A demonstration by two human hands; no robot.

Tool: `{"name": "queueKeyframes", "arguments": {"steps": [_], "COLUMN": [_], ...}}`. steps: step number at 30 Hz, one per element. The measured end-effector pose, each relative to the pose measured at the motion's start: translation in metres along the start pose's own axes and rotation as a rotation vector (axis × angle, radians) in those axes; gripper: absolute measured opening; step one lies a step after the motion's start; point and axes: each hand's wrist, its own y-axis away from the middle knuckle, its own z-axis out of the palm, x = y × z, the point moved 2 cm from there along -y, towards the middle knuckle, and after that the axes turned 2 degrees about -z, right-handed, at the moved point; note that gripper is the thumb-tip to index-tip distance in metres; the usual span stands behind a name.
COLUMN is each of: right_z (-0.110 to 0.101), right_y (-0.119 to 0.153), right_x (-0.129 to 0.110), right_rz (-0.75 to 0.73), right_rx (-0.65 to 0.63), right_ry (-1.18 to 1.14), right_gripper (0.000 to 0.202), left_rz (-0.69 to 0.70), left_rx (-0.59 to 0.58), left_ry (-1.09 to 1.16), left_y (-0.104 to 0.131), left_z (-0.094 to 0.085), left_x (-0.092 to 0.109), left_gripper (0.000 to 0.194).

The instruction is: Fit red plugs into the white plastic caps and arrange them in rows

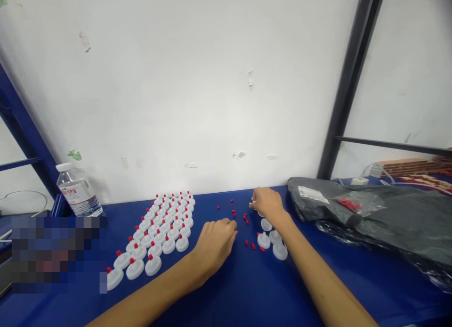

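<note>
My left hand (216, 242) rests on the blue table (247, 289) with fingers curled, its fingertips at a small red tip (235, 231). My right hand (267, 203) lies farther back, fingers pinched on a white cap (253, 204) at its fingertips. Loose red tips (245, 217) are scattered between the two hands. Several plain white caps (271, 240) lie under and beside my right wrist. To the left, rows of white caps fitted with red tips (162, 228) stand in a neat block.
A clear water bottle (78, 191) stands at the back left by the white wall. A grey plastic bag (370, 214) holding more red tips (349, 204) covers the right side of the table. A dark metal post (348, 82) rises behind it.
</note>
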Motion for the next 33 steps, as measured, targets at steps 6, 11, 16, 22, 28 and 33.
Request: {"name": "queueKeyframes", "arguments": {"steps": [6,11,16,22,28,33], "right_z": [-0.002,0.004,0.006,-0.010,-0.015,-0.013], "right_y": [0.005,0.003,-0.001,0.001,0.017,0.031], "right_x": [-0.005,-0.005,-0.003,-0.010,-0.040,-0.060], "right_rz": [0.004,0.019,0.013,-0.144,-0.436,-0.558], "right_rx": [0.024,0.035,0.041,-0.001,-0.326,-0.512], "right_ry": [0.003,-0.005,-0.034,-0.306,-0.973,-1.173], "right_gripper": [0.021,0.019,0.017,0.027,0.044,0.043], "left_rz": [-0.003,-0.022,-0.024,-0.133,-0.230,-0.260], "left_rx": [0.230,0.415,0.458,0.479,0.437,0.411], "left_ry": [0.077,0.173,0.273,0.523,0.668,0.719], "left_y": [0.039,0.047,0.046,0.045,0.043,0.043], "left_z": [-0.023,-0.026,-0.025,-0.038,-0.038,-0.038], "left_x": [-0.025,-0.055,-0.062,-0.064,-0.071,-0.067], "left_gripper": [0.022,0.017,0.019,0.019,0.022,0.021]}}
